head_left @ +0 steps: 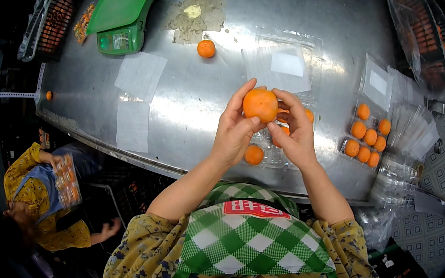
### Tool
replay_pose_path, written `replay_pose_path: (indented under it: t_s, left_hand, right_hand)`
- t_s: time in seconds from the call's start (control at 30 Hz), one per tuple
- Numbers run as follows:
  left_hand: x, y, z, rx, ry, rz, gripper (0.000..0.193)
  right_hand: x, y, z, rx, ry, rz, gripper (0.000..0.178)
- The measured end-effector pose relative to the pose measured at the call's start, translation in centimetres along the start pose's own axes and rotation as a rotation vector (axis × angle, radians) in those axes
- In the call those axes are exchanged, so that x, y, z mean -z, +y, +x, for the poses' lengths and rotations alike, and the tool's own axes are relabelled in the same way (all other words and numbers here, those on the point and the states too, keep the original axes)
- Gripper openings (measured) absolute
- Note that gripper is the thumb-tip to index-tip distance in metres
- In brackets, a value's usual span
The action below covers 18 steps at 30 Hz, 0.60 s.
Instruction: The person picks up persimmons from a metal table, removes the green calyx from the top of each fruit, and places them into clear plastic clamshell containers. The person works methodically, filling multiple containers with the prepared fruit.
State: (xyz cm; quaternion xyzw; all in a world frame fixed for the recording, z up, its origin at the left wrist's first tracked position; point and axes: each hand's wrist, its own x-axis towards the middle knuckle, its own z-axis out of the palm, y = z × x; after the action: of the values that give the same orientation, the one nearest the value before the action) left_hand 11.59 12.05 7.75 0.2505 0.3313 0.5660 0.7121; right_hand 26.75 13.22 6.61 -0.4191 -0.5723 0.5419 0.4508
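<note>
A round, smooth orange fruit is held up over the table between my two hands; its exact kind I cannot tell. My left hand grips its left side, with the thumb at the bottom. On the other side, my right hand curls its fingers round the right edge and sets its thumb below. Under my hands lies a clear plastic tray with a few fruits in it, one of them a loose-looking fruit at its left edge. My right hand partly hides the others.
A green scale stands at the far left, near a single fruit. To the right lie a filled tray and stacked clear trays. Crates flank the metal table. A co-worker at lower left holds packed fruit.
</note>
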Motion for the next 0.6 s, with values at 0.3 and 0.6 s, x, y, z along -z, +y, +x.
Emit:
replay_pose_path:
  t_s: [0.3,0.6]
  left_hand:
    - [0.0,-0.2,0.1,-0.029,-0.001,0.035,0.062]
    - [2.7,0.3,-0.6,-0.058,0.113,0.052,0.06]
  right_hand:
    - [-0.1,-0.4,-0.1,0.041,0.016,-0.03,0.055]
    - [-1.0,0.1,1.0,0.002,-0.067,-0.116,0.054]
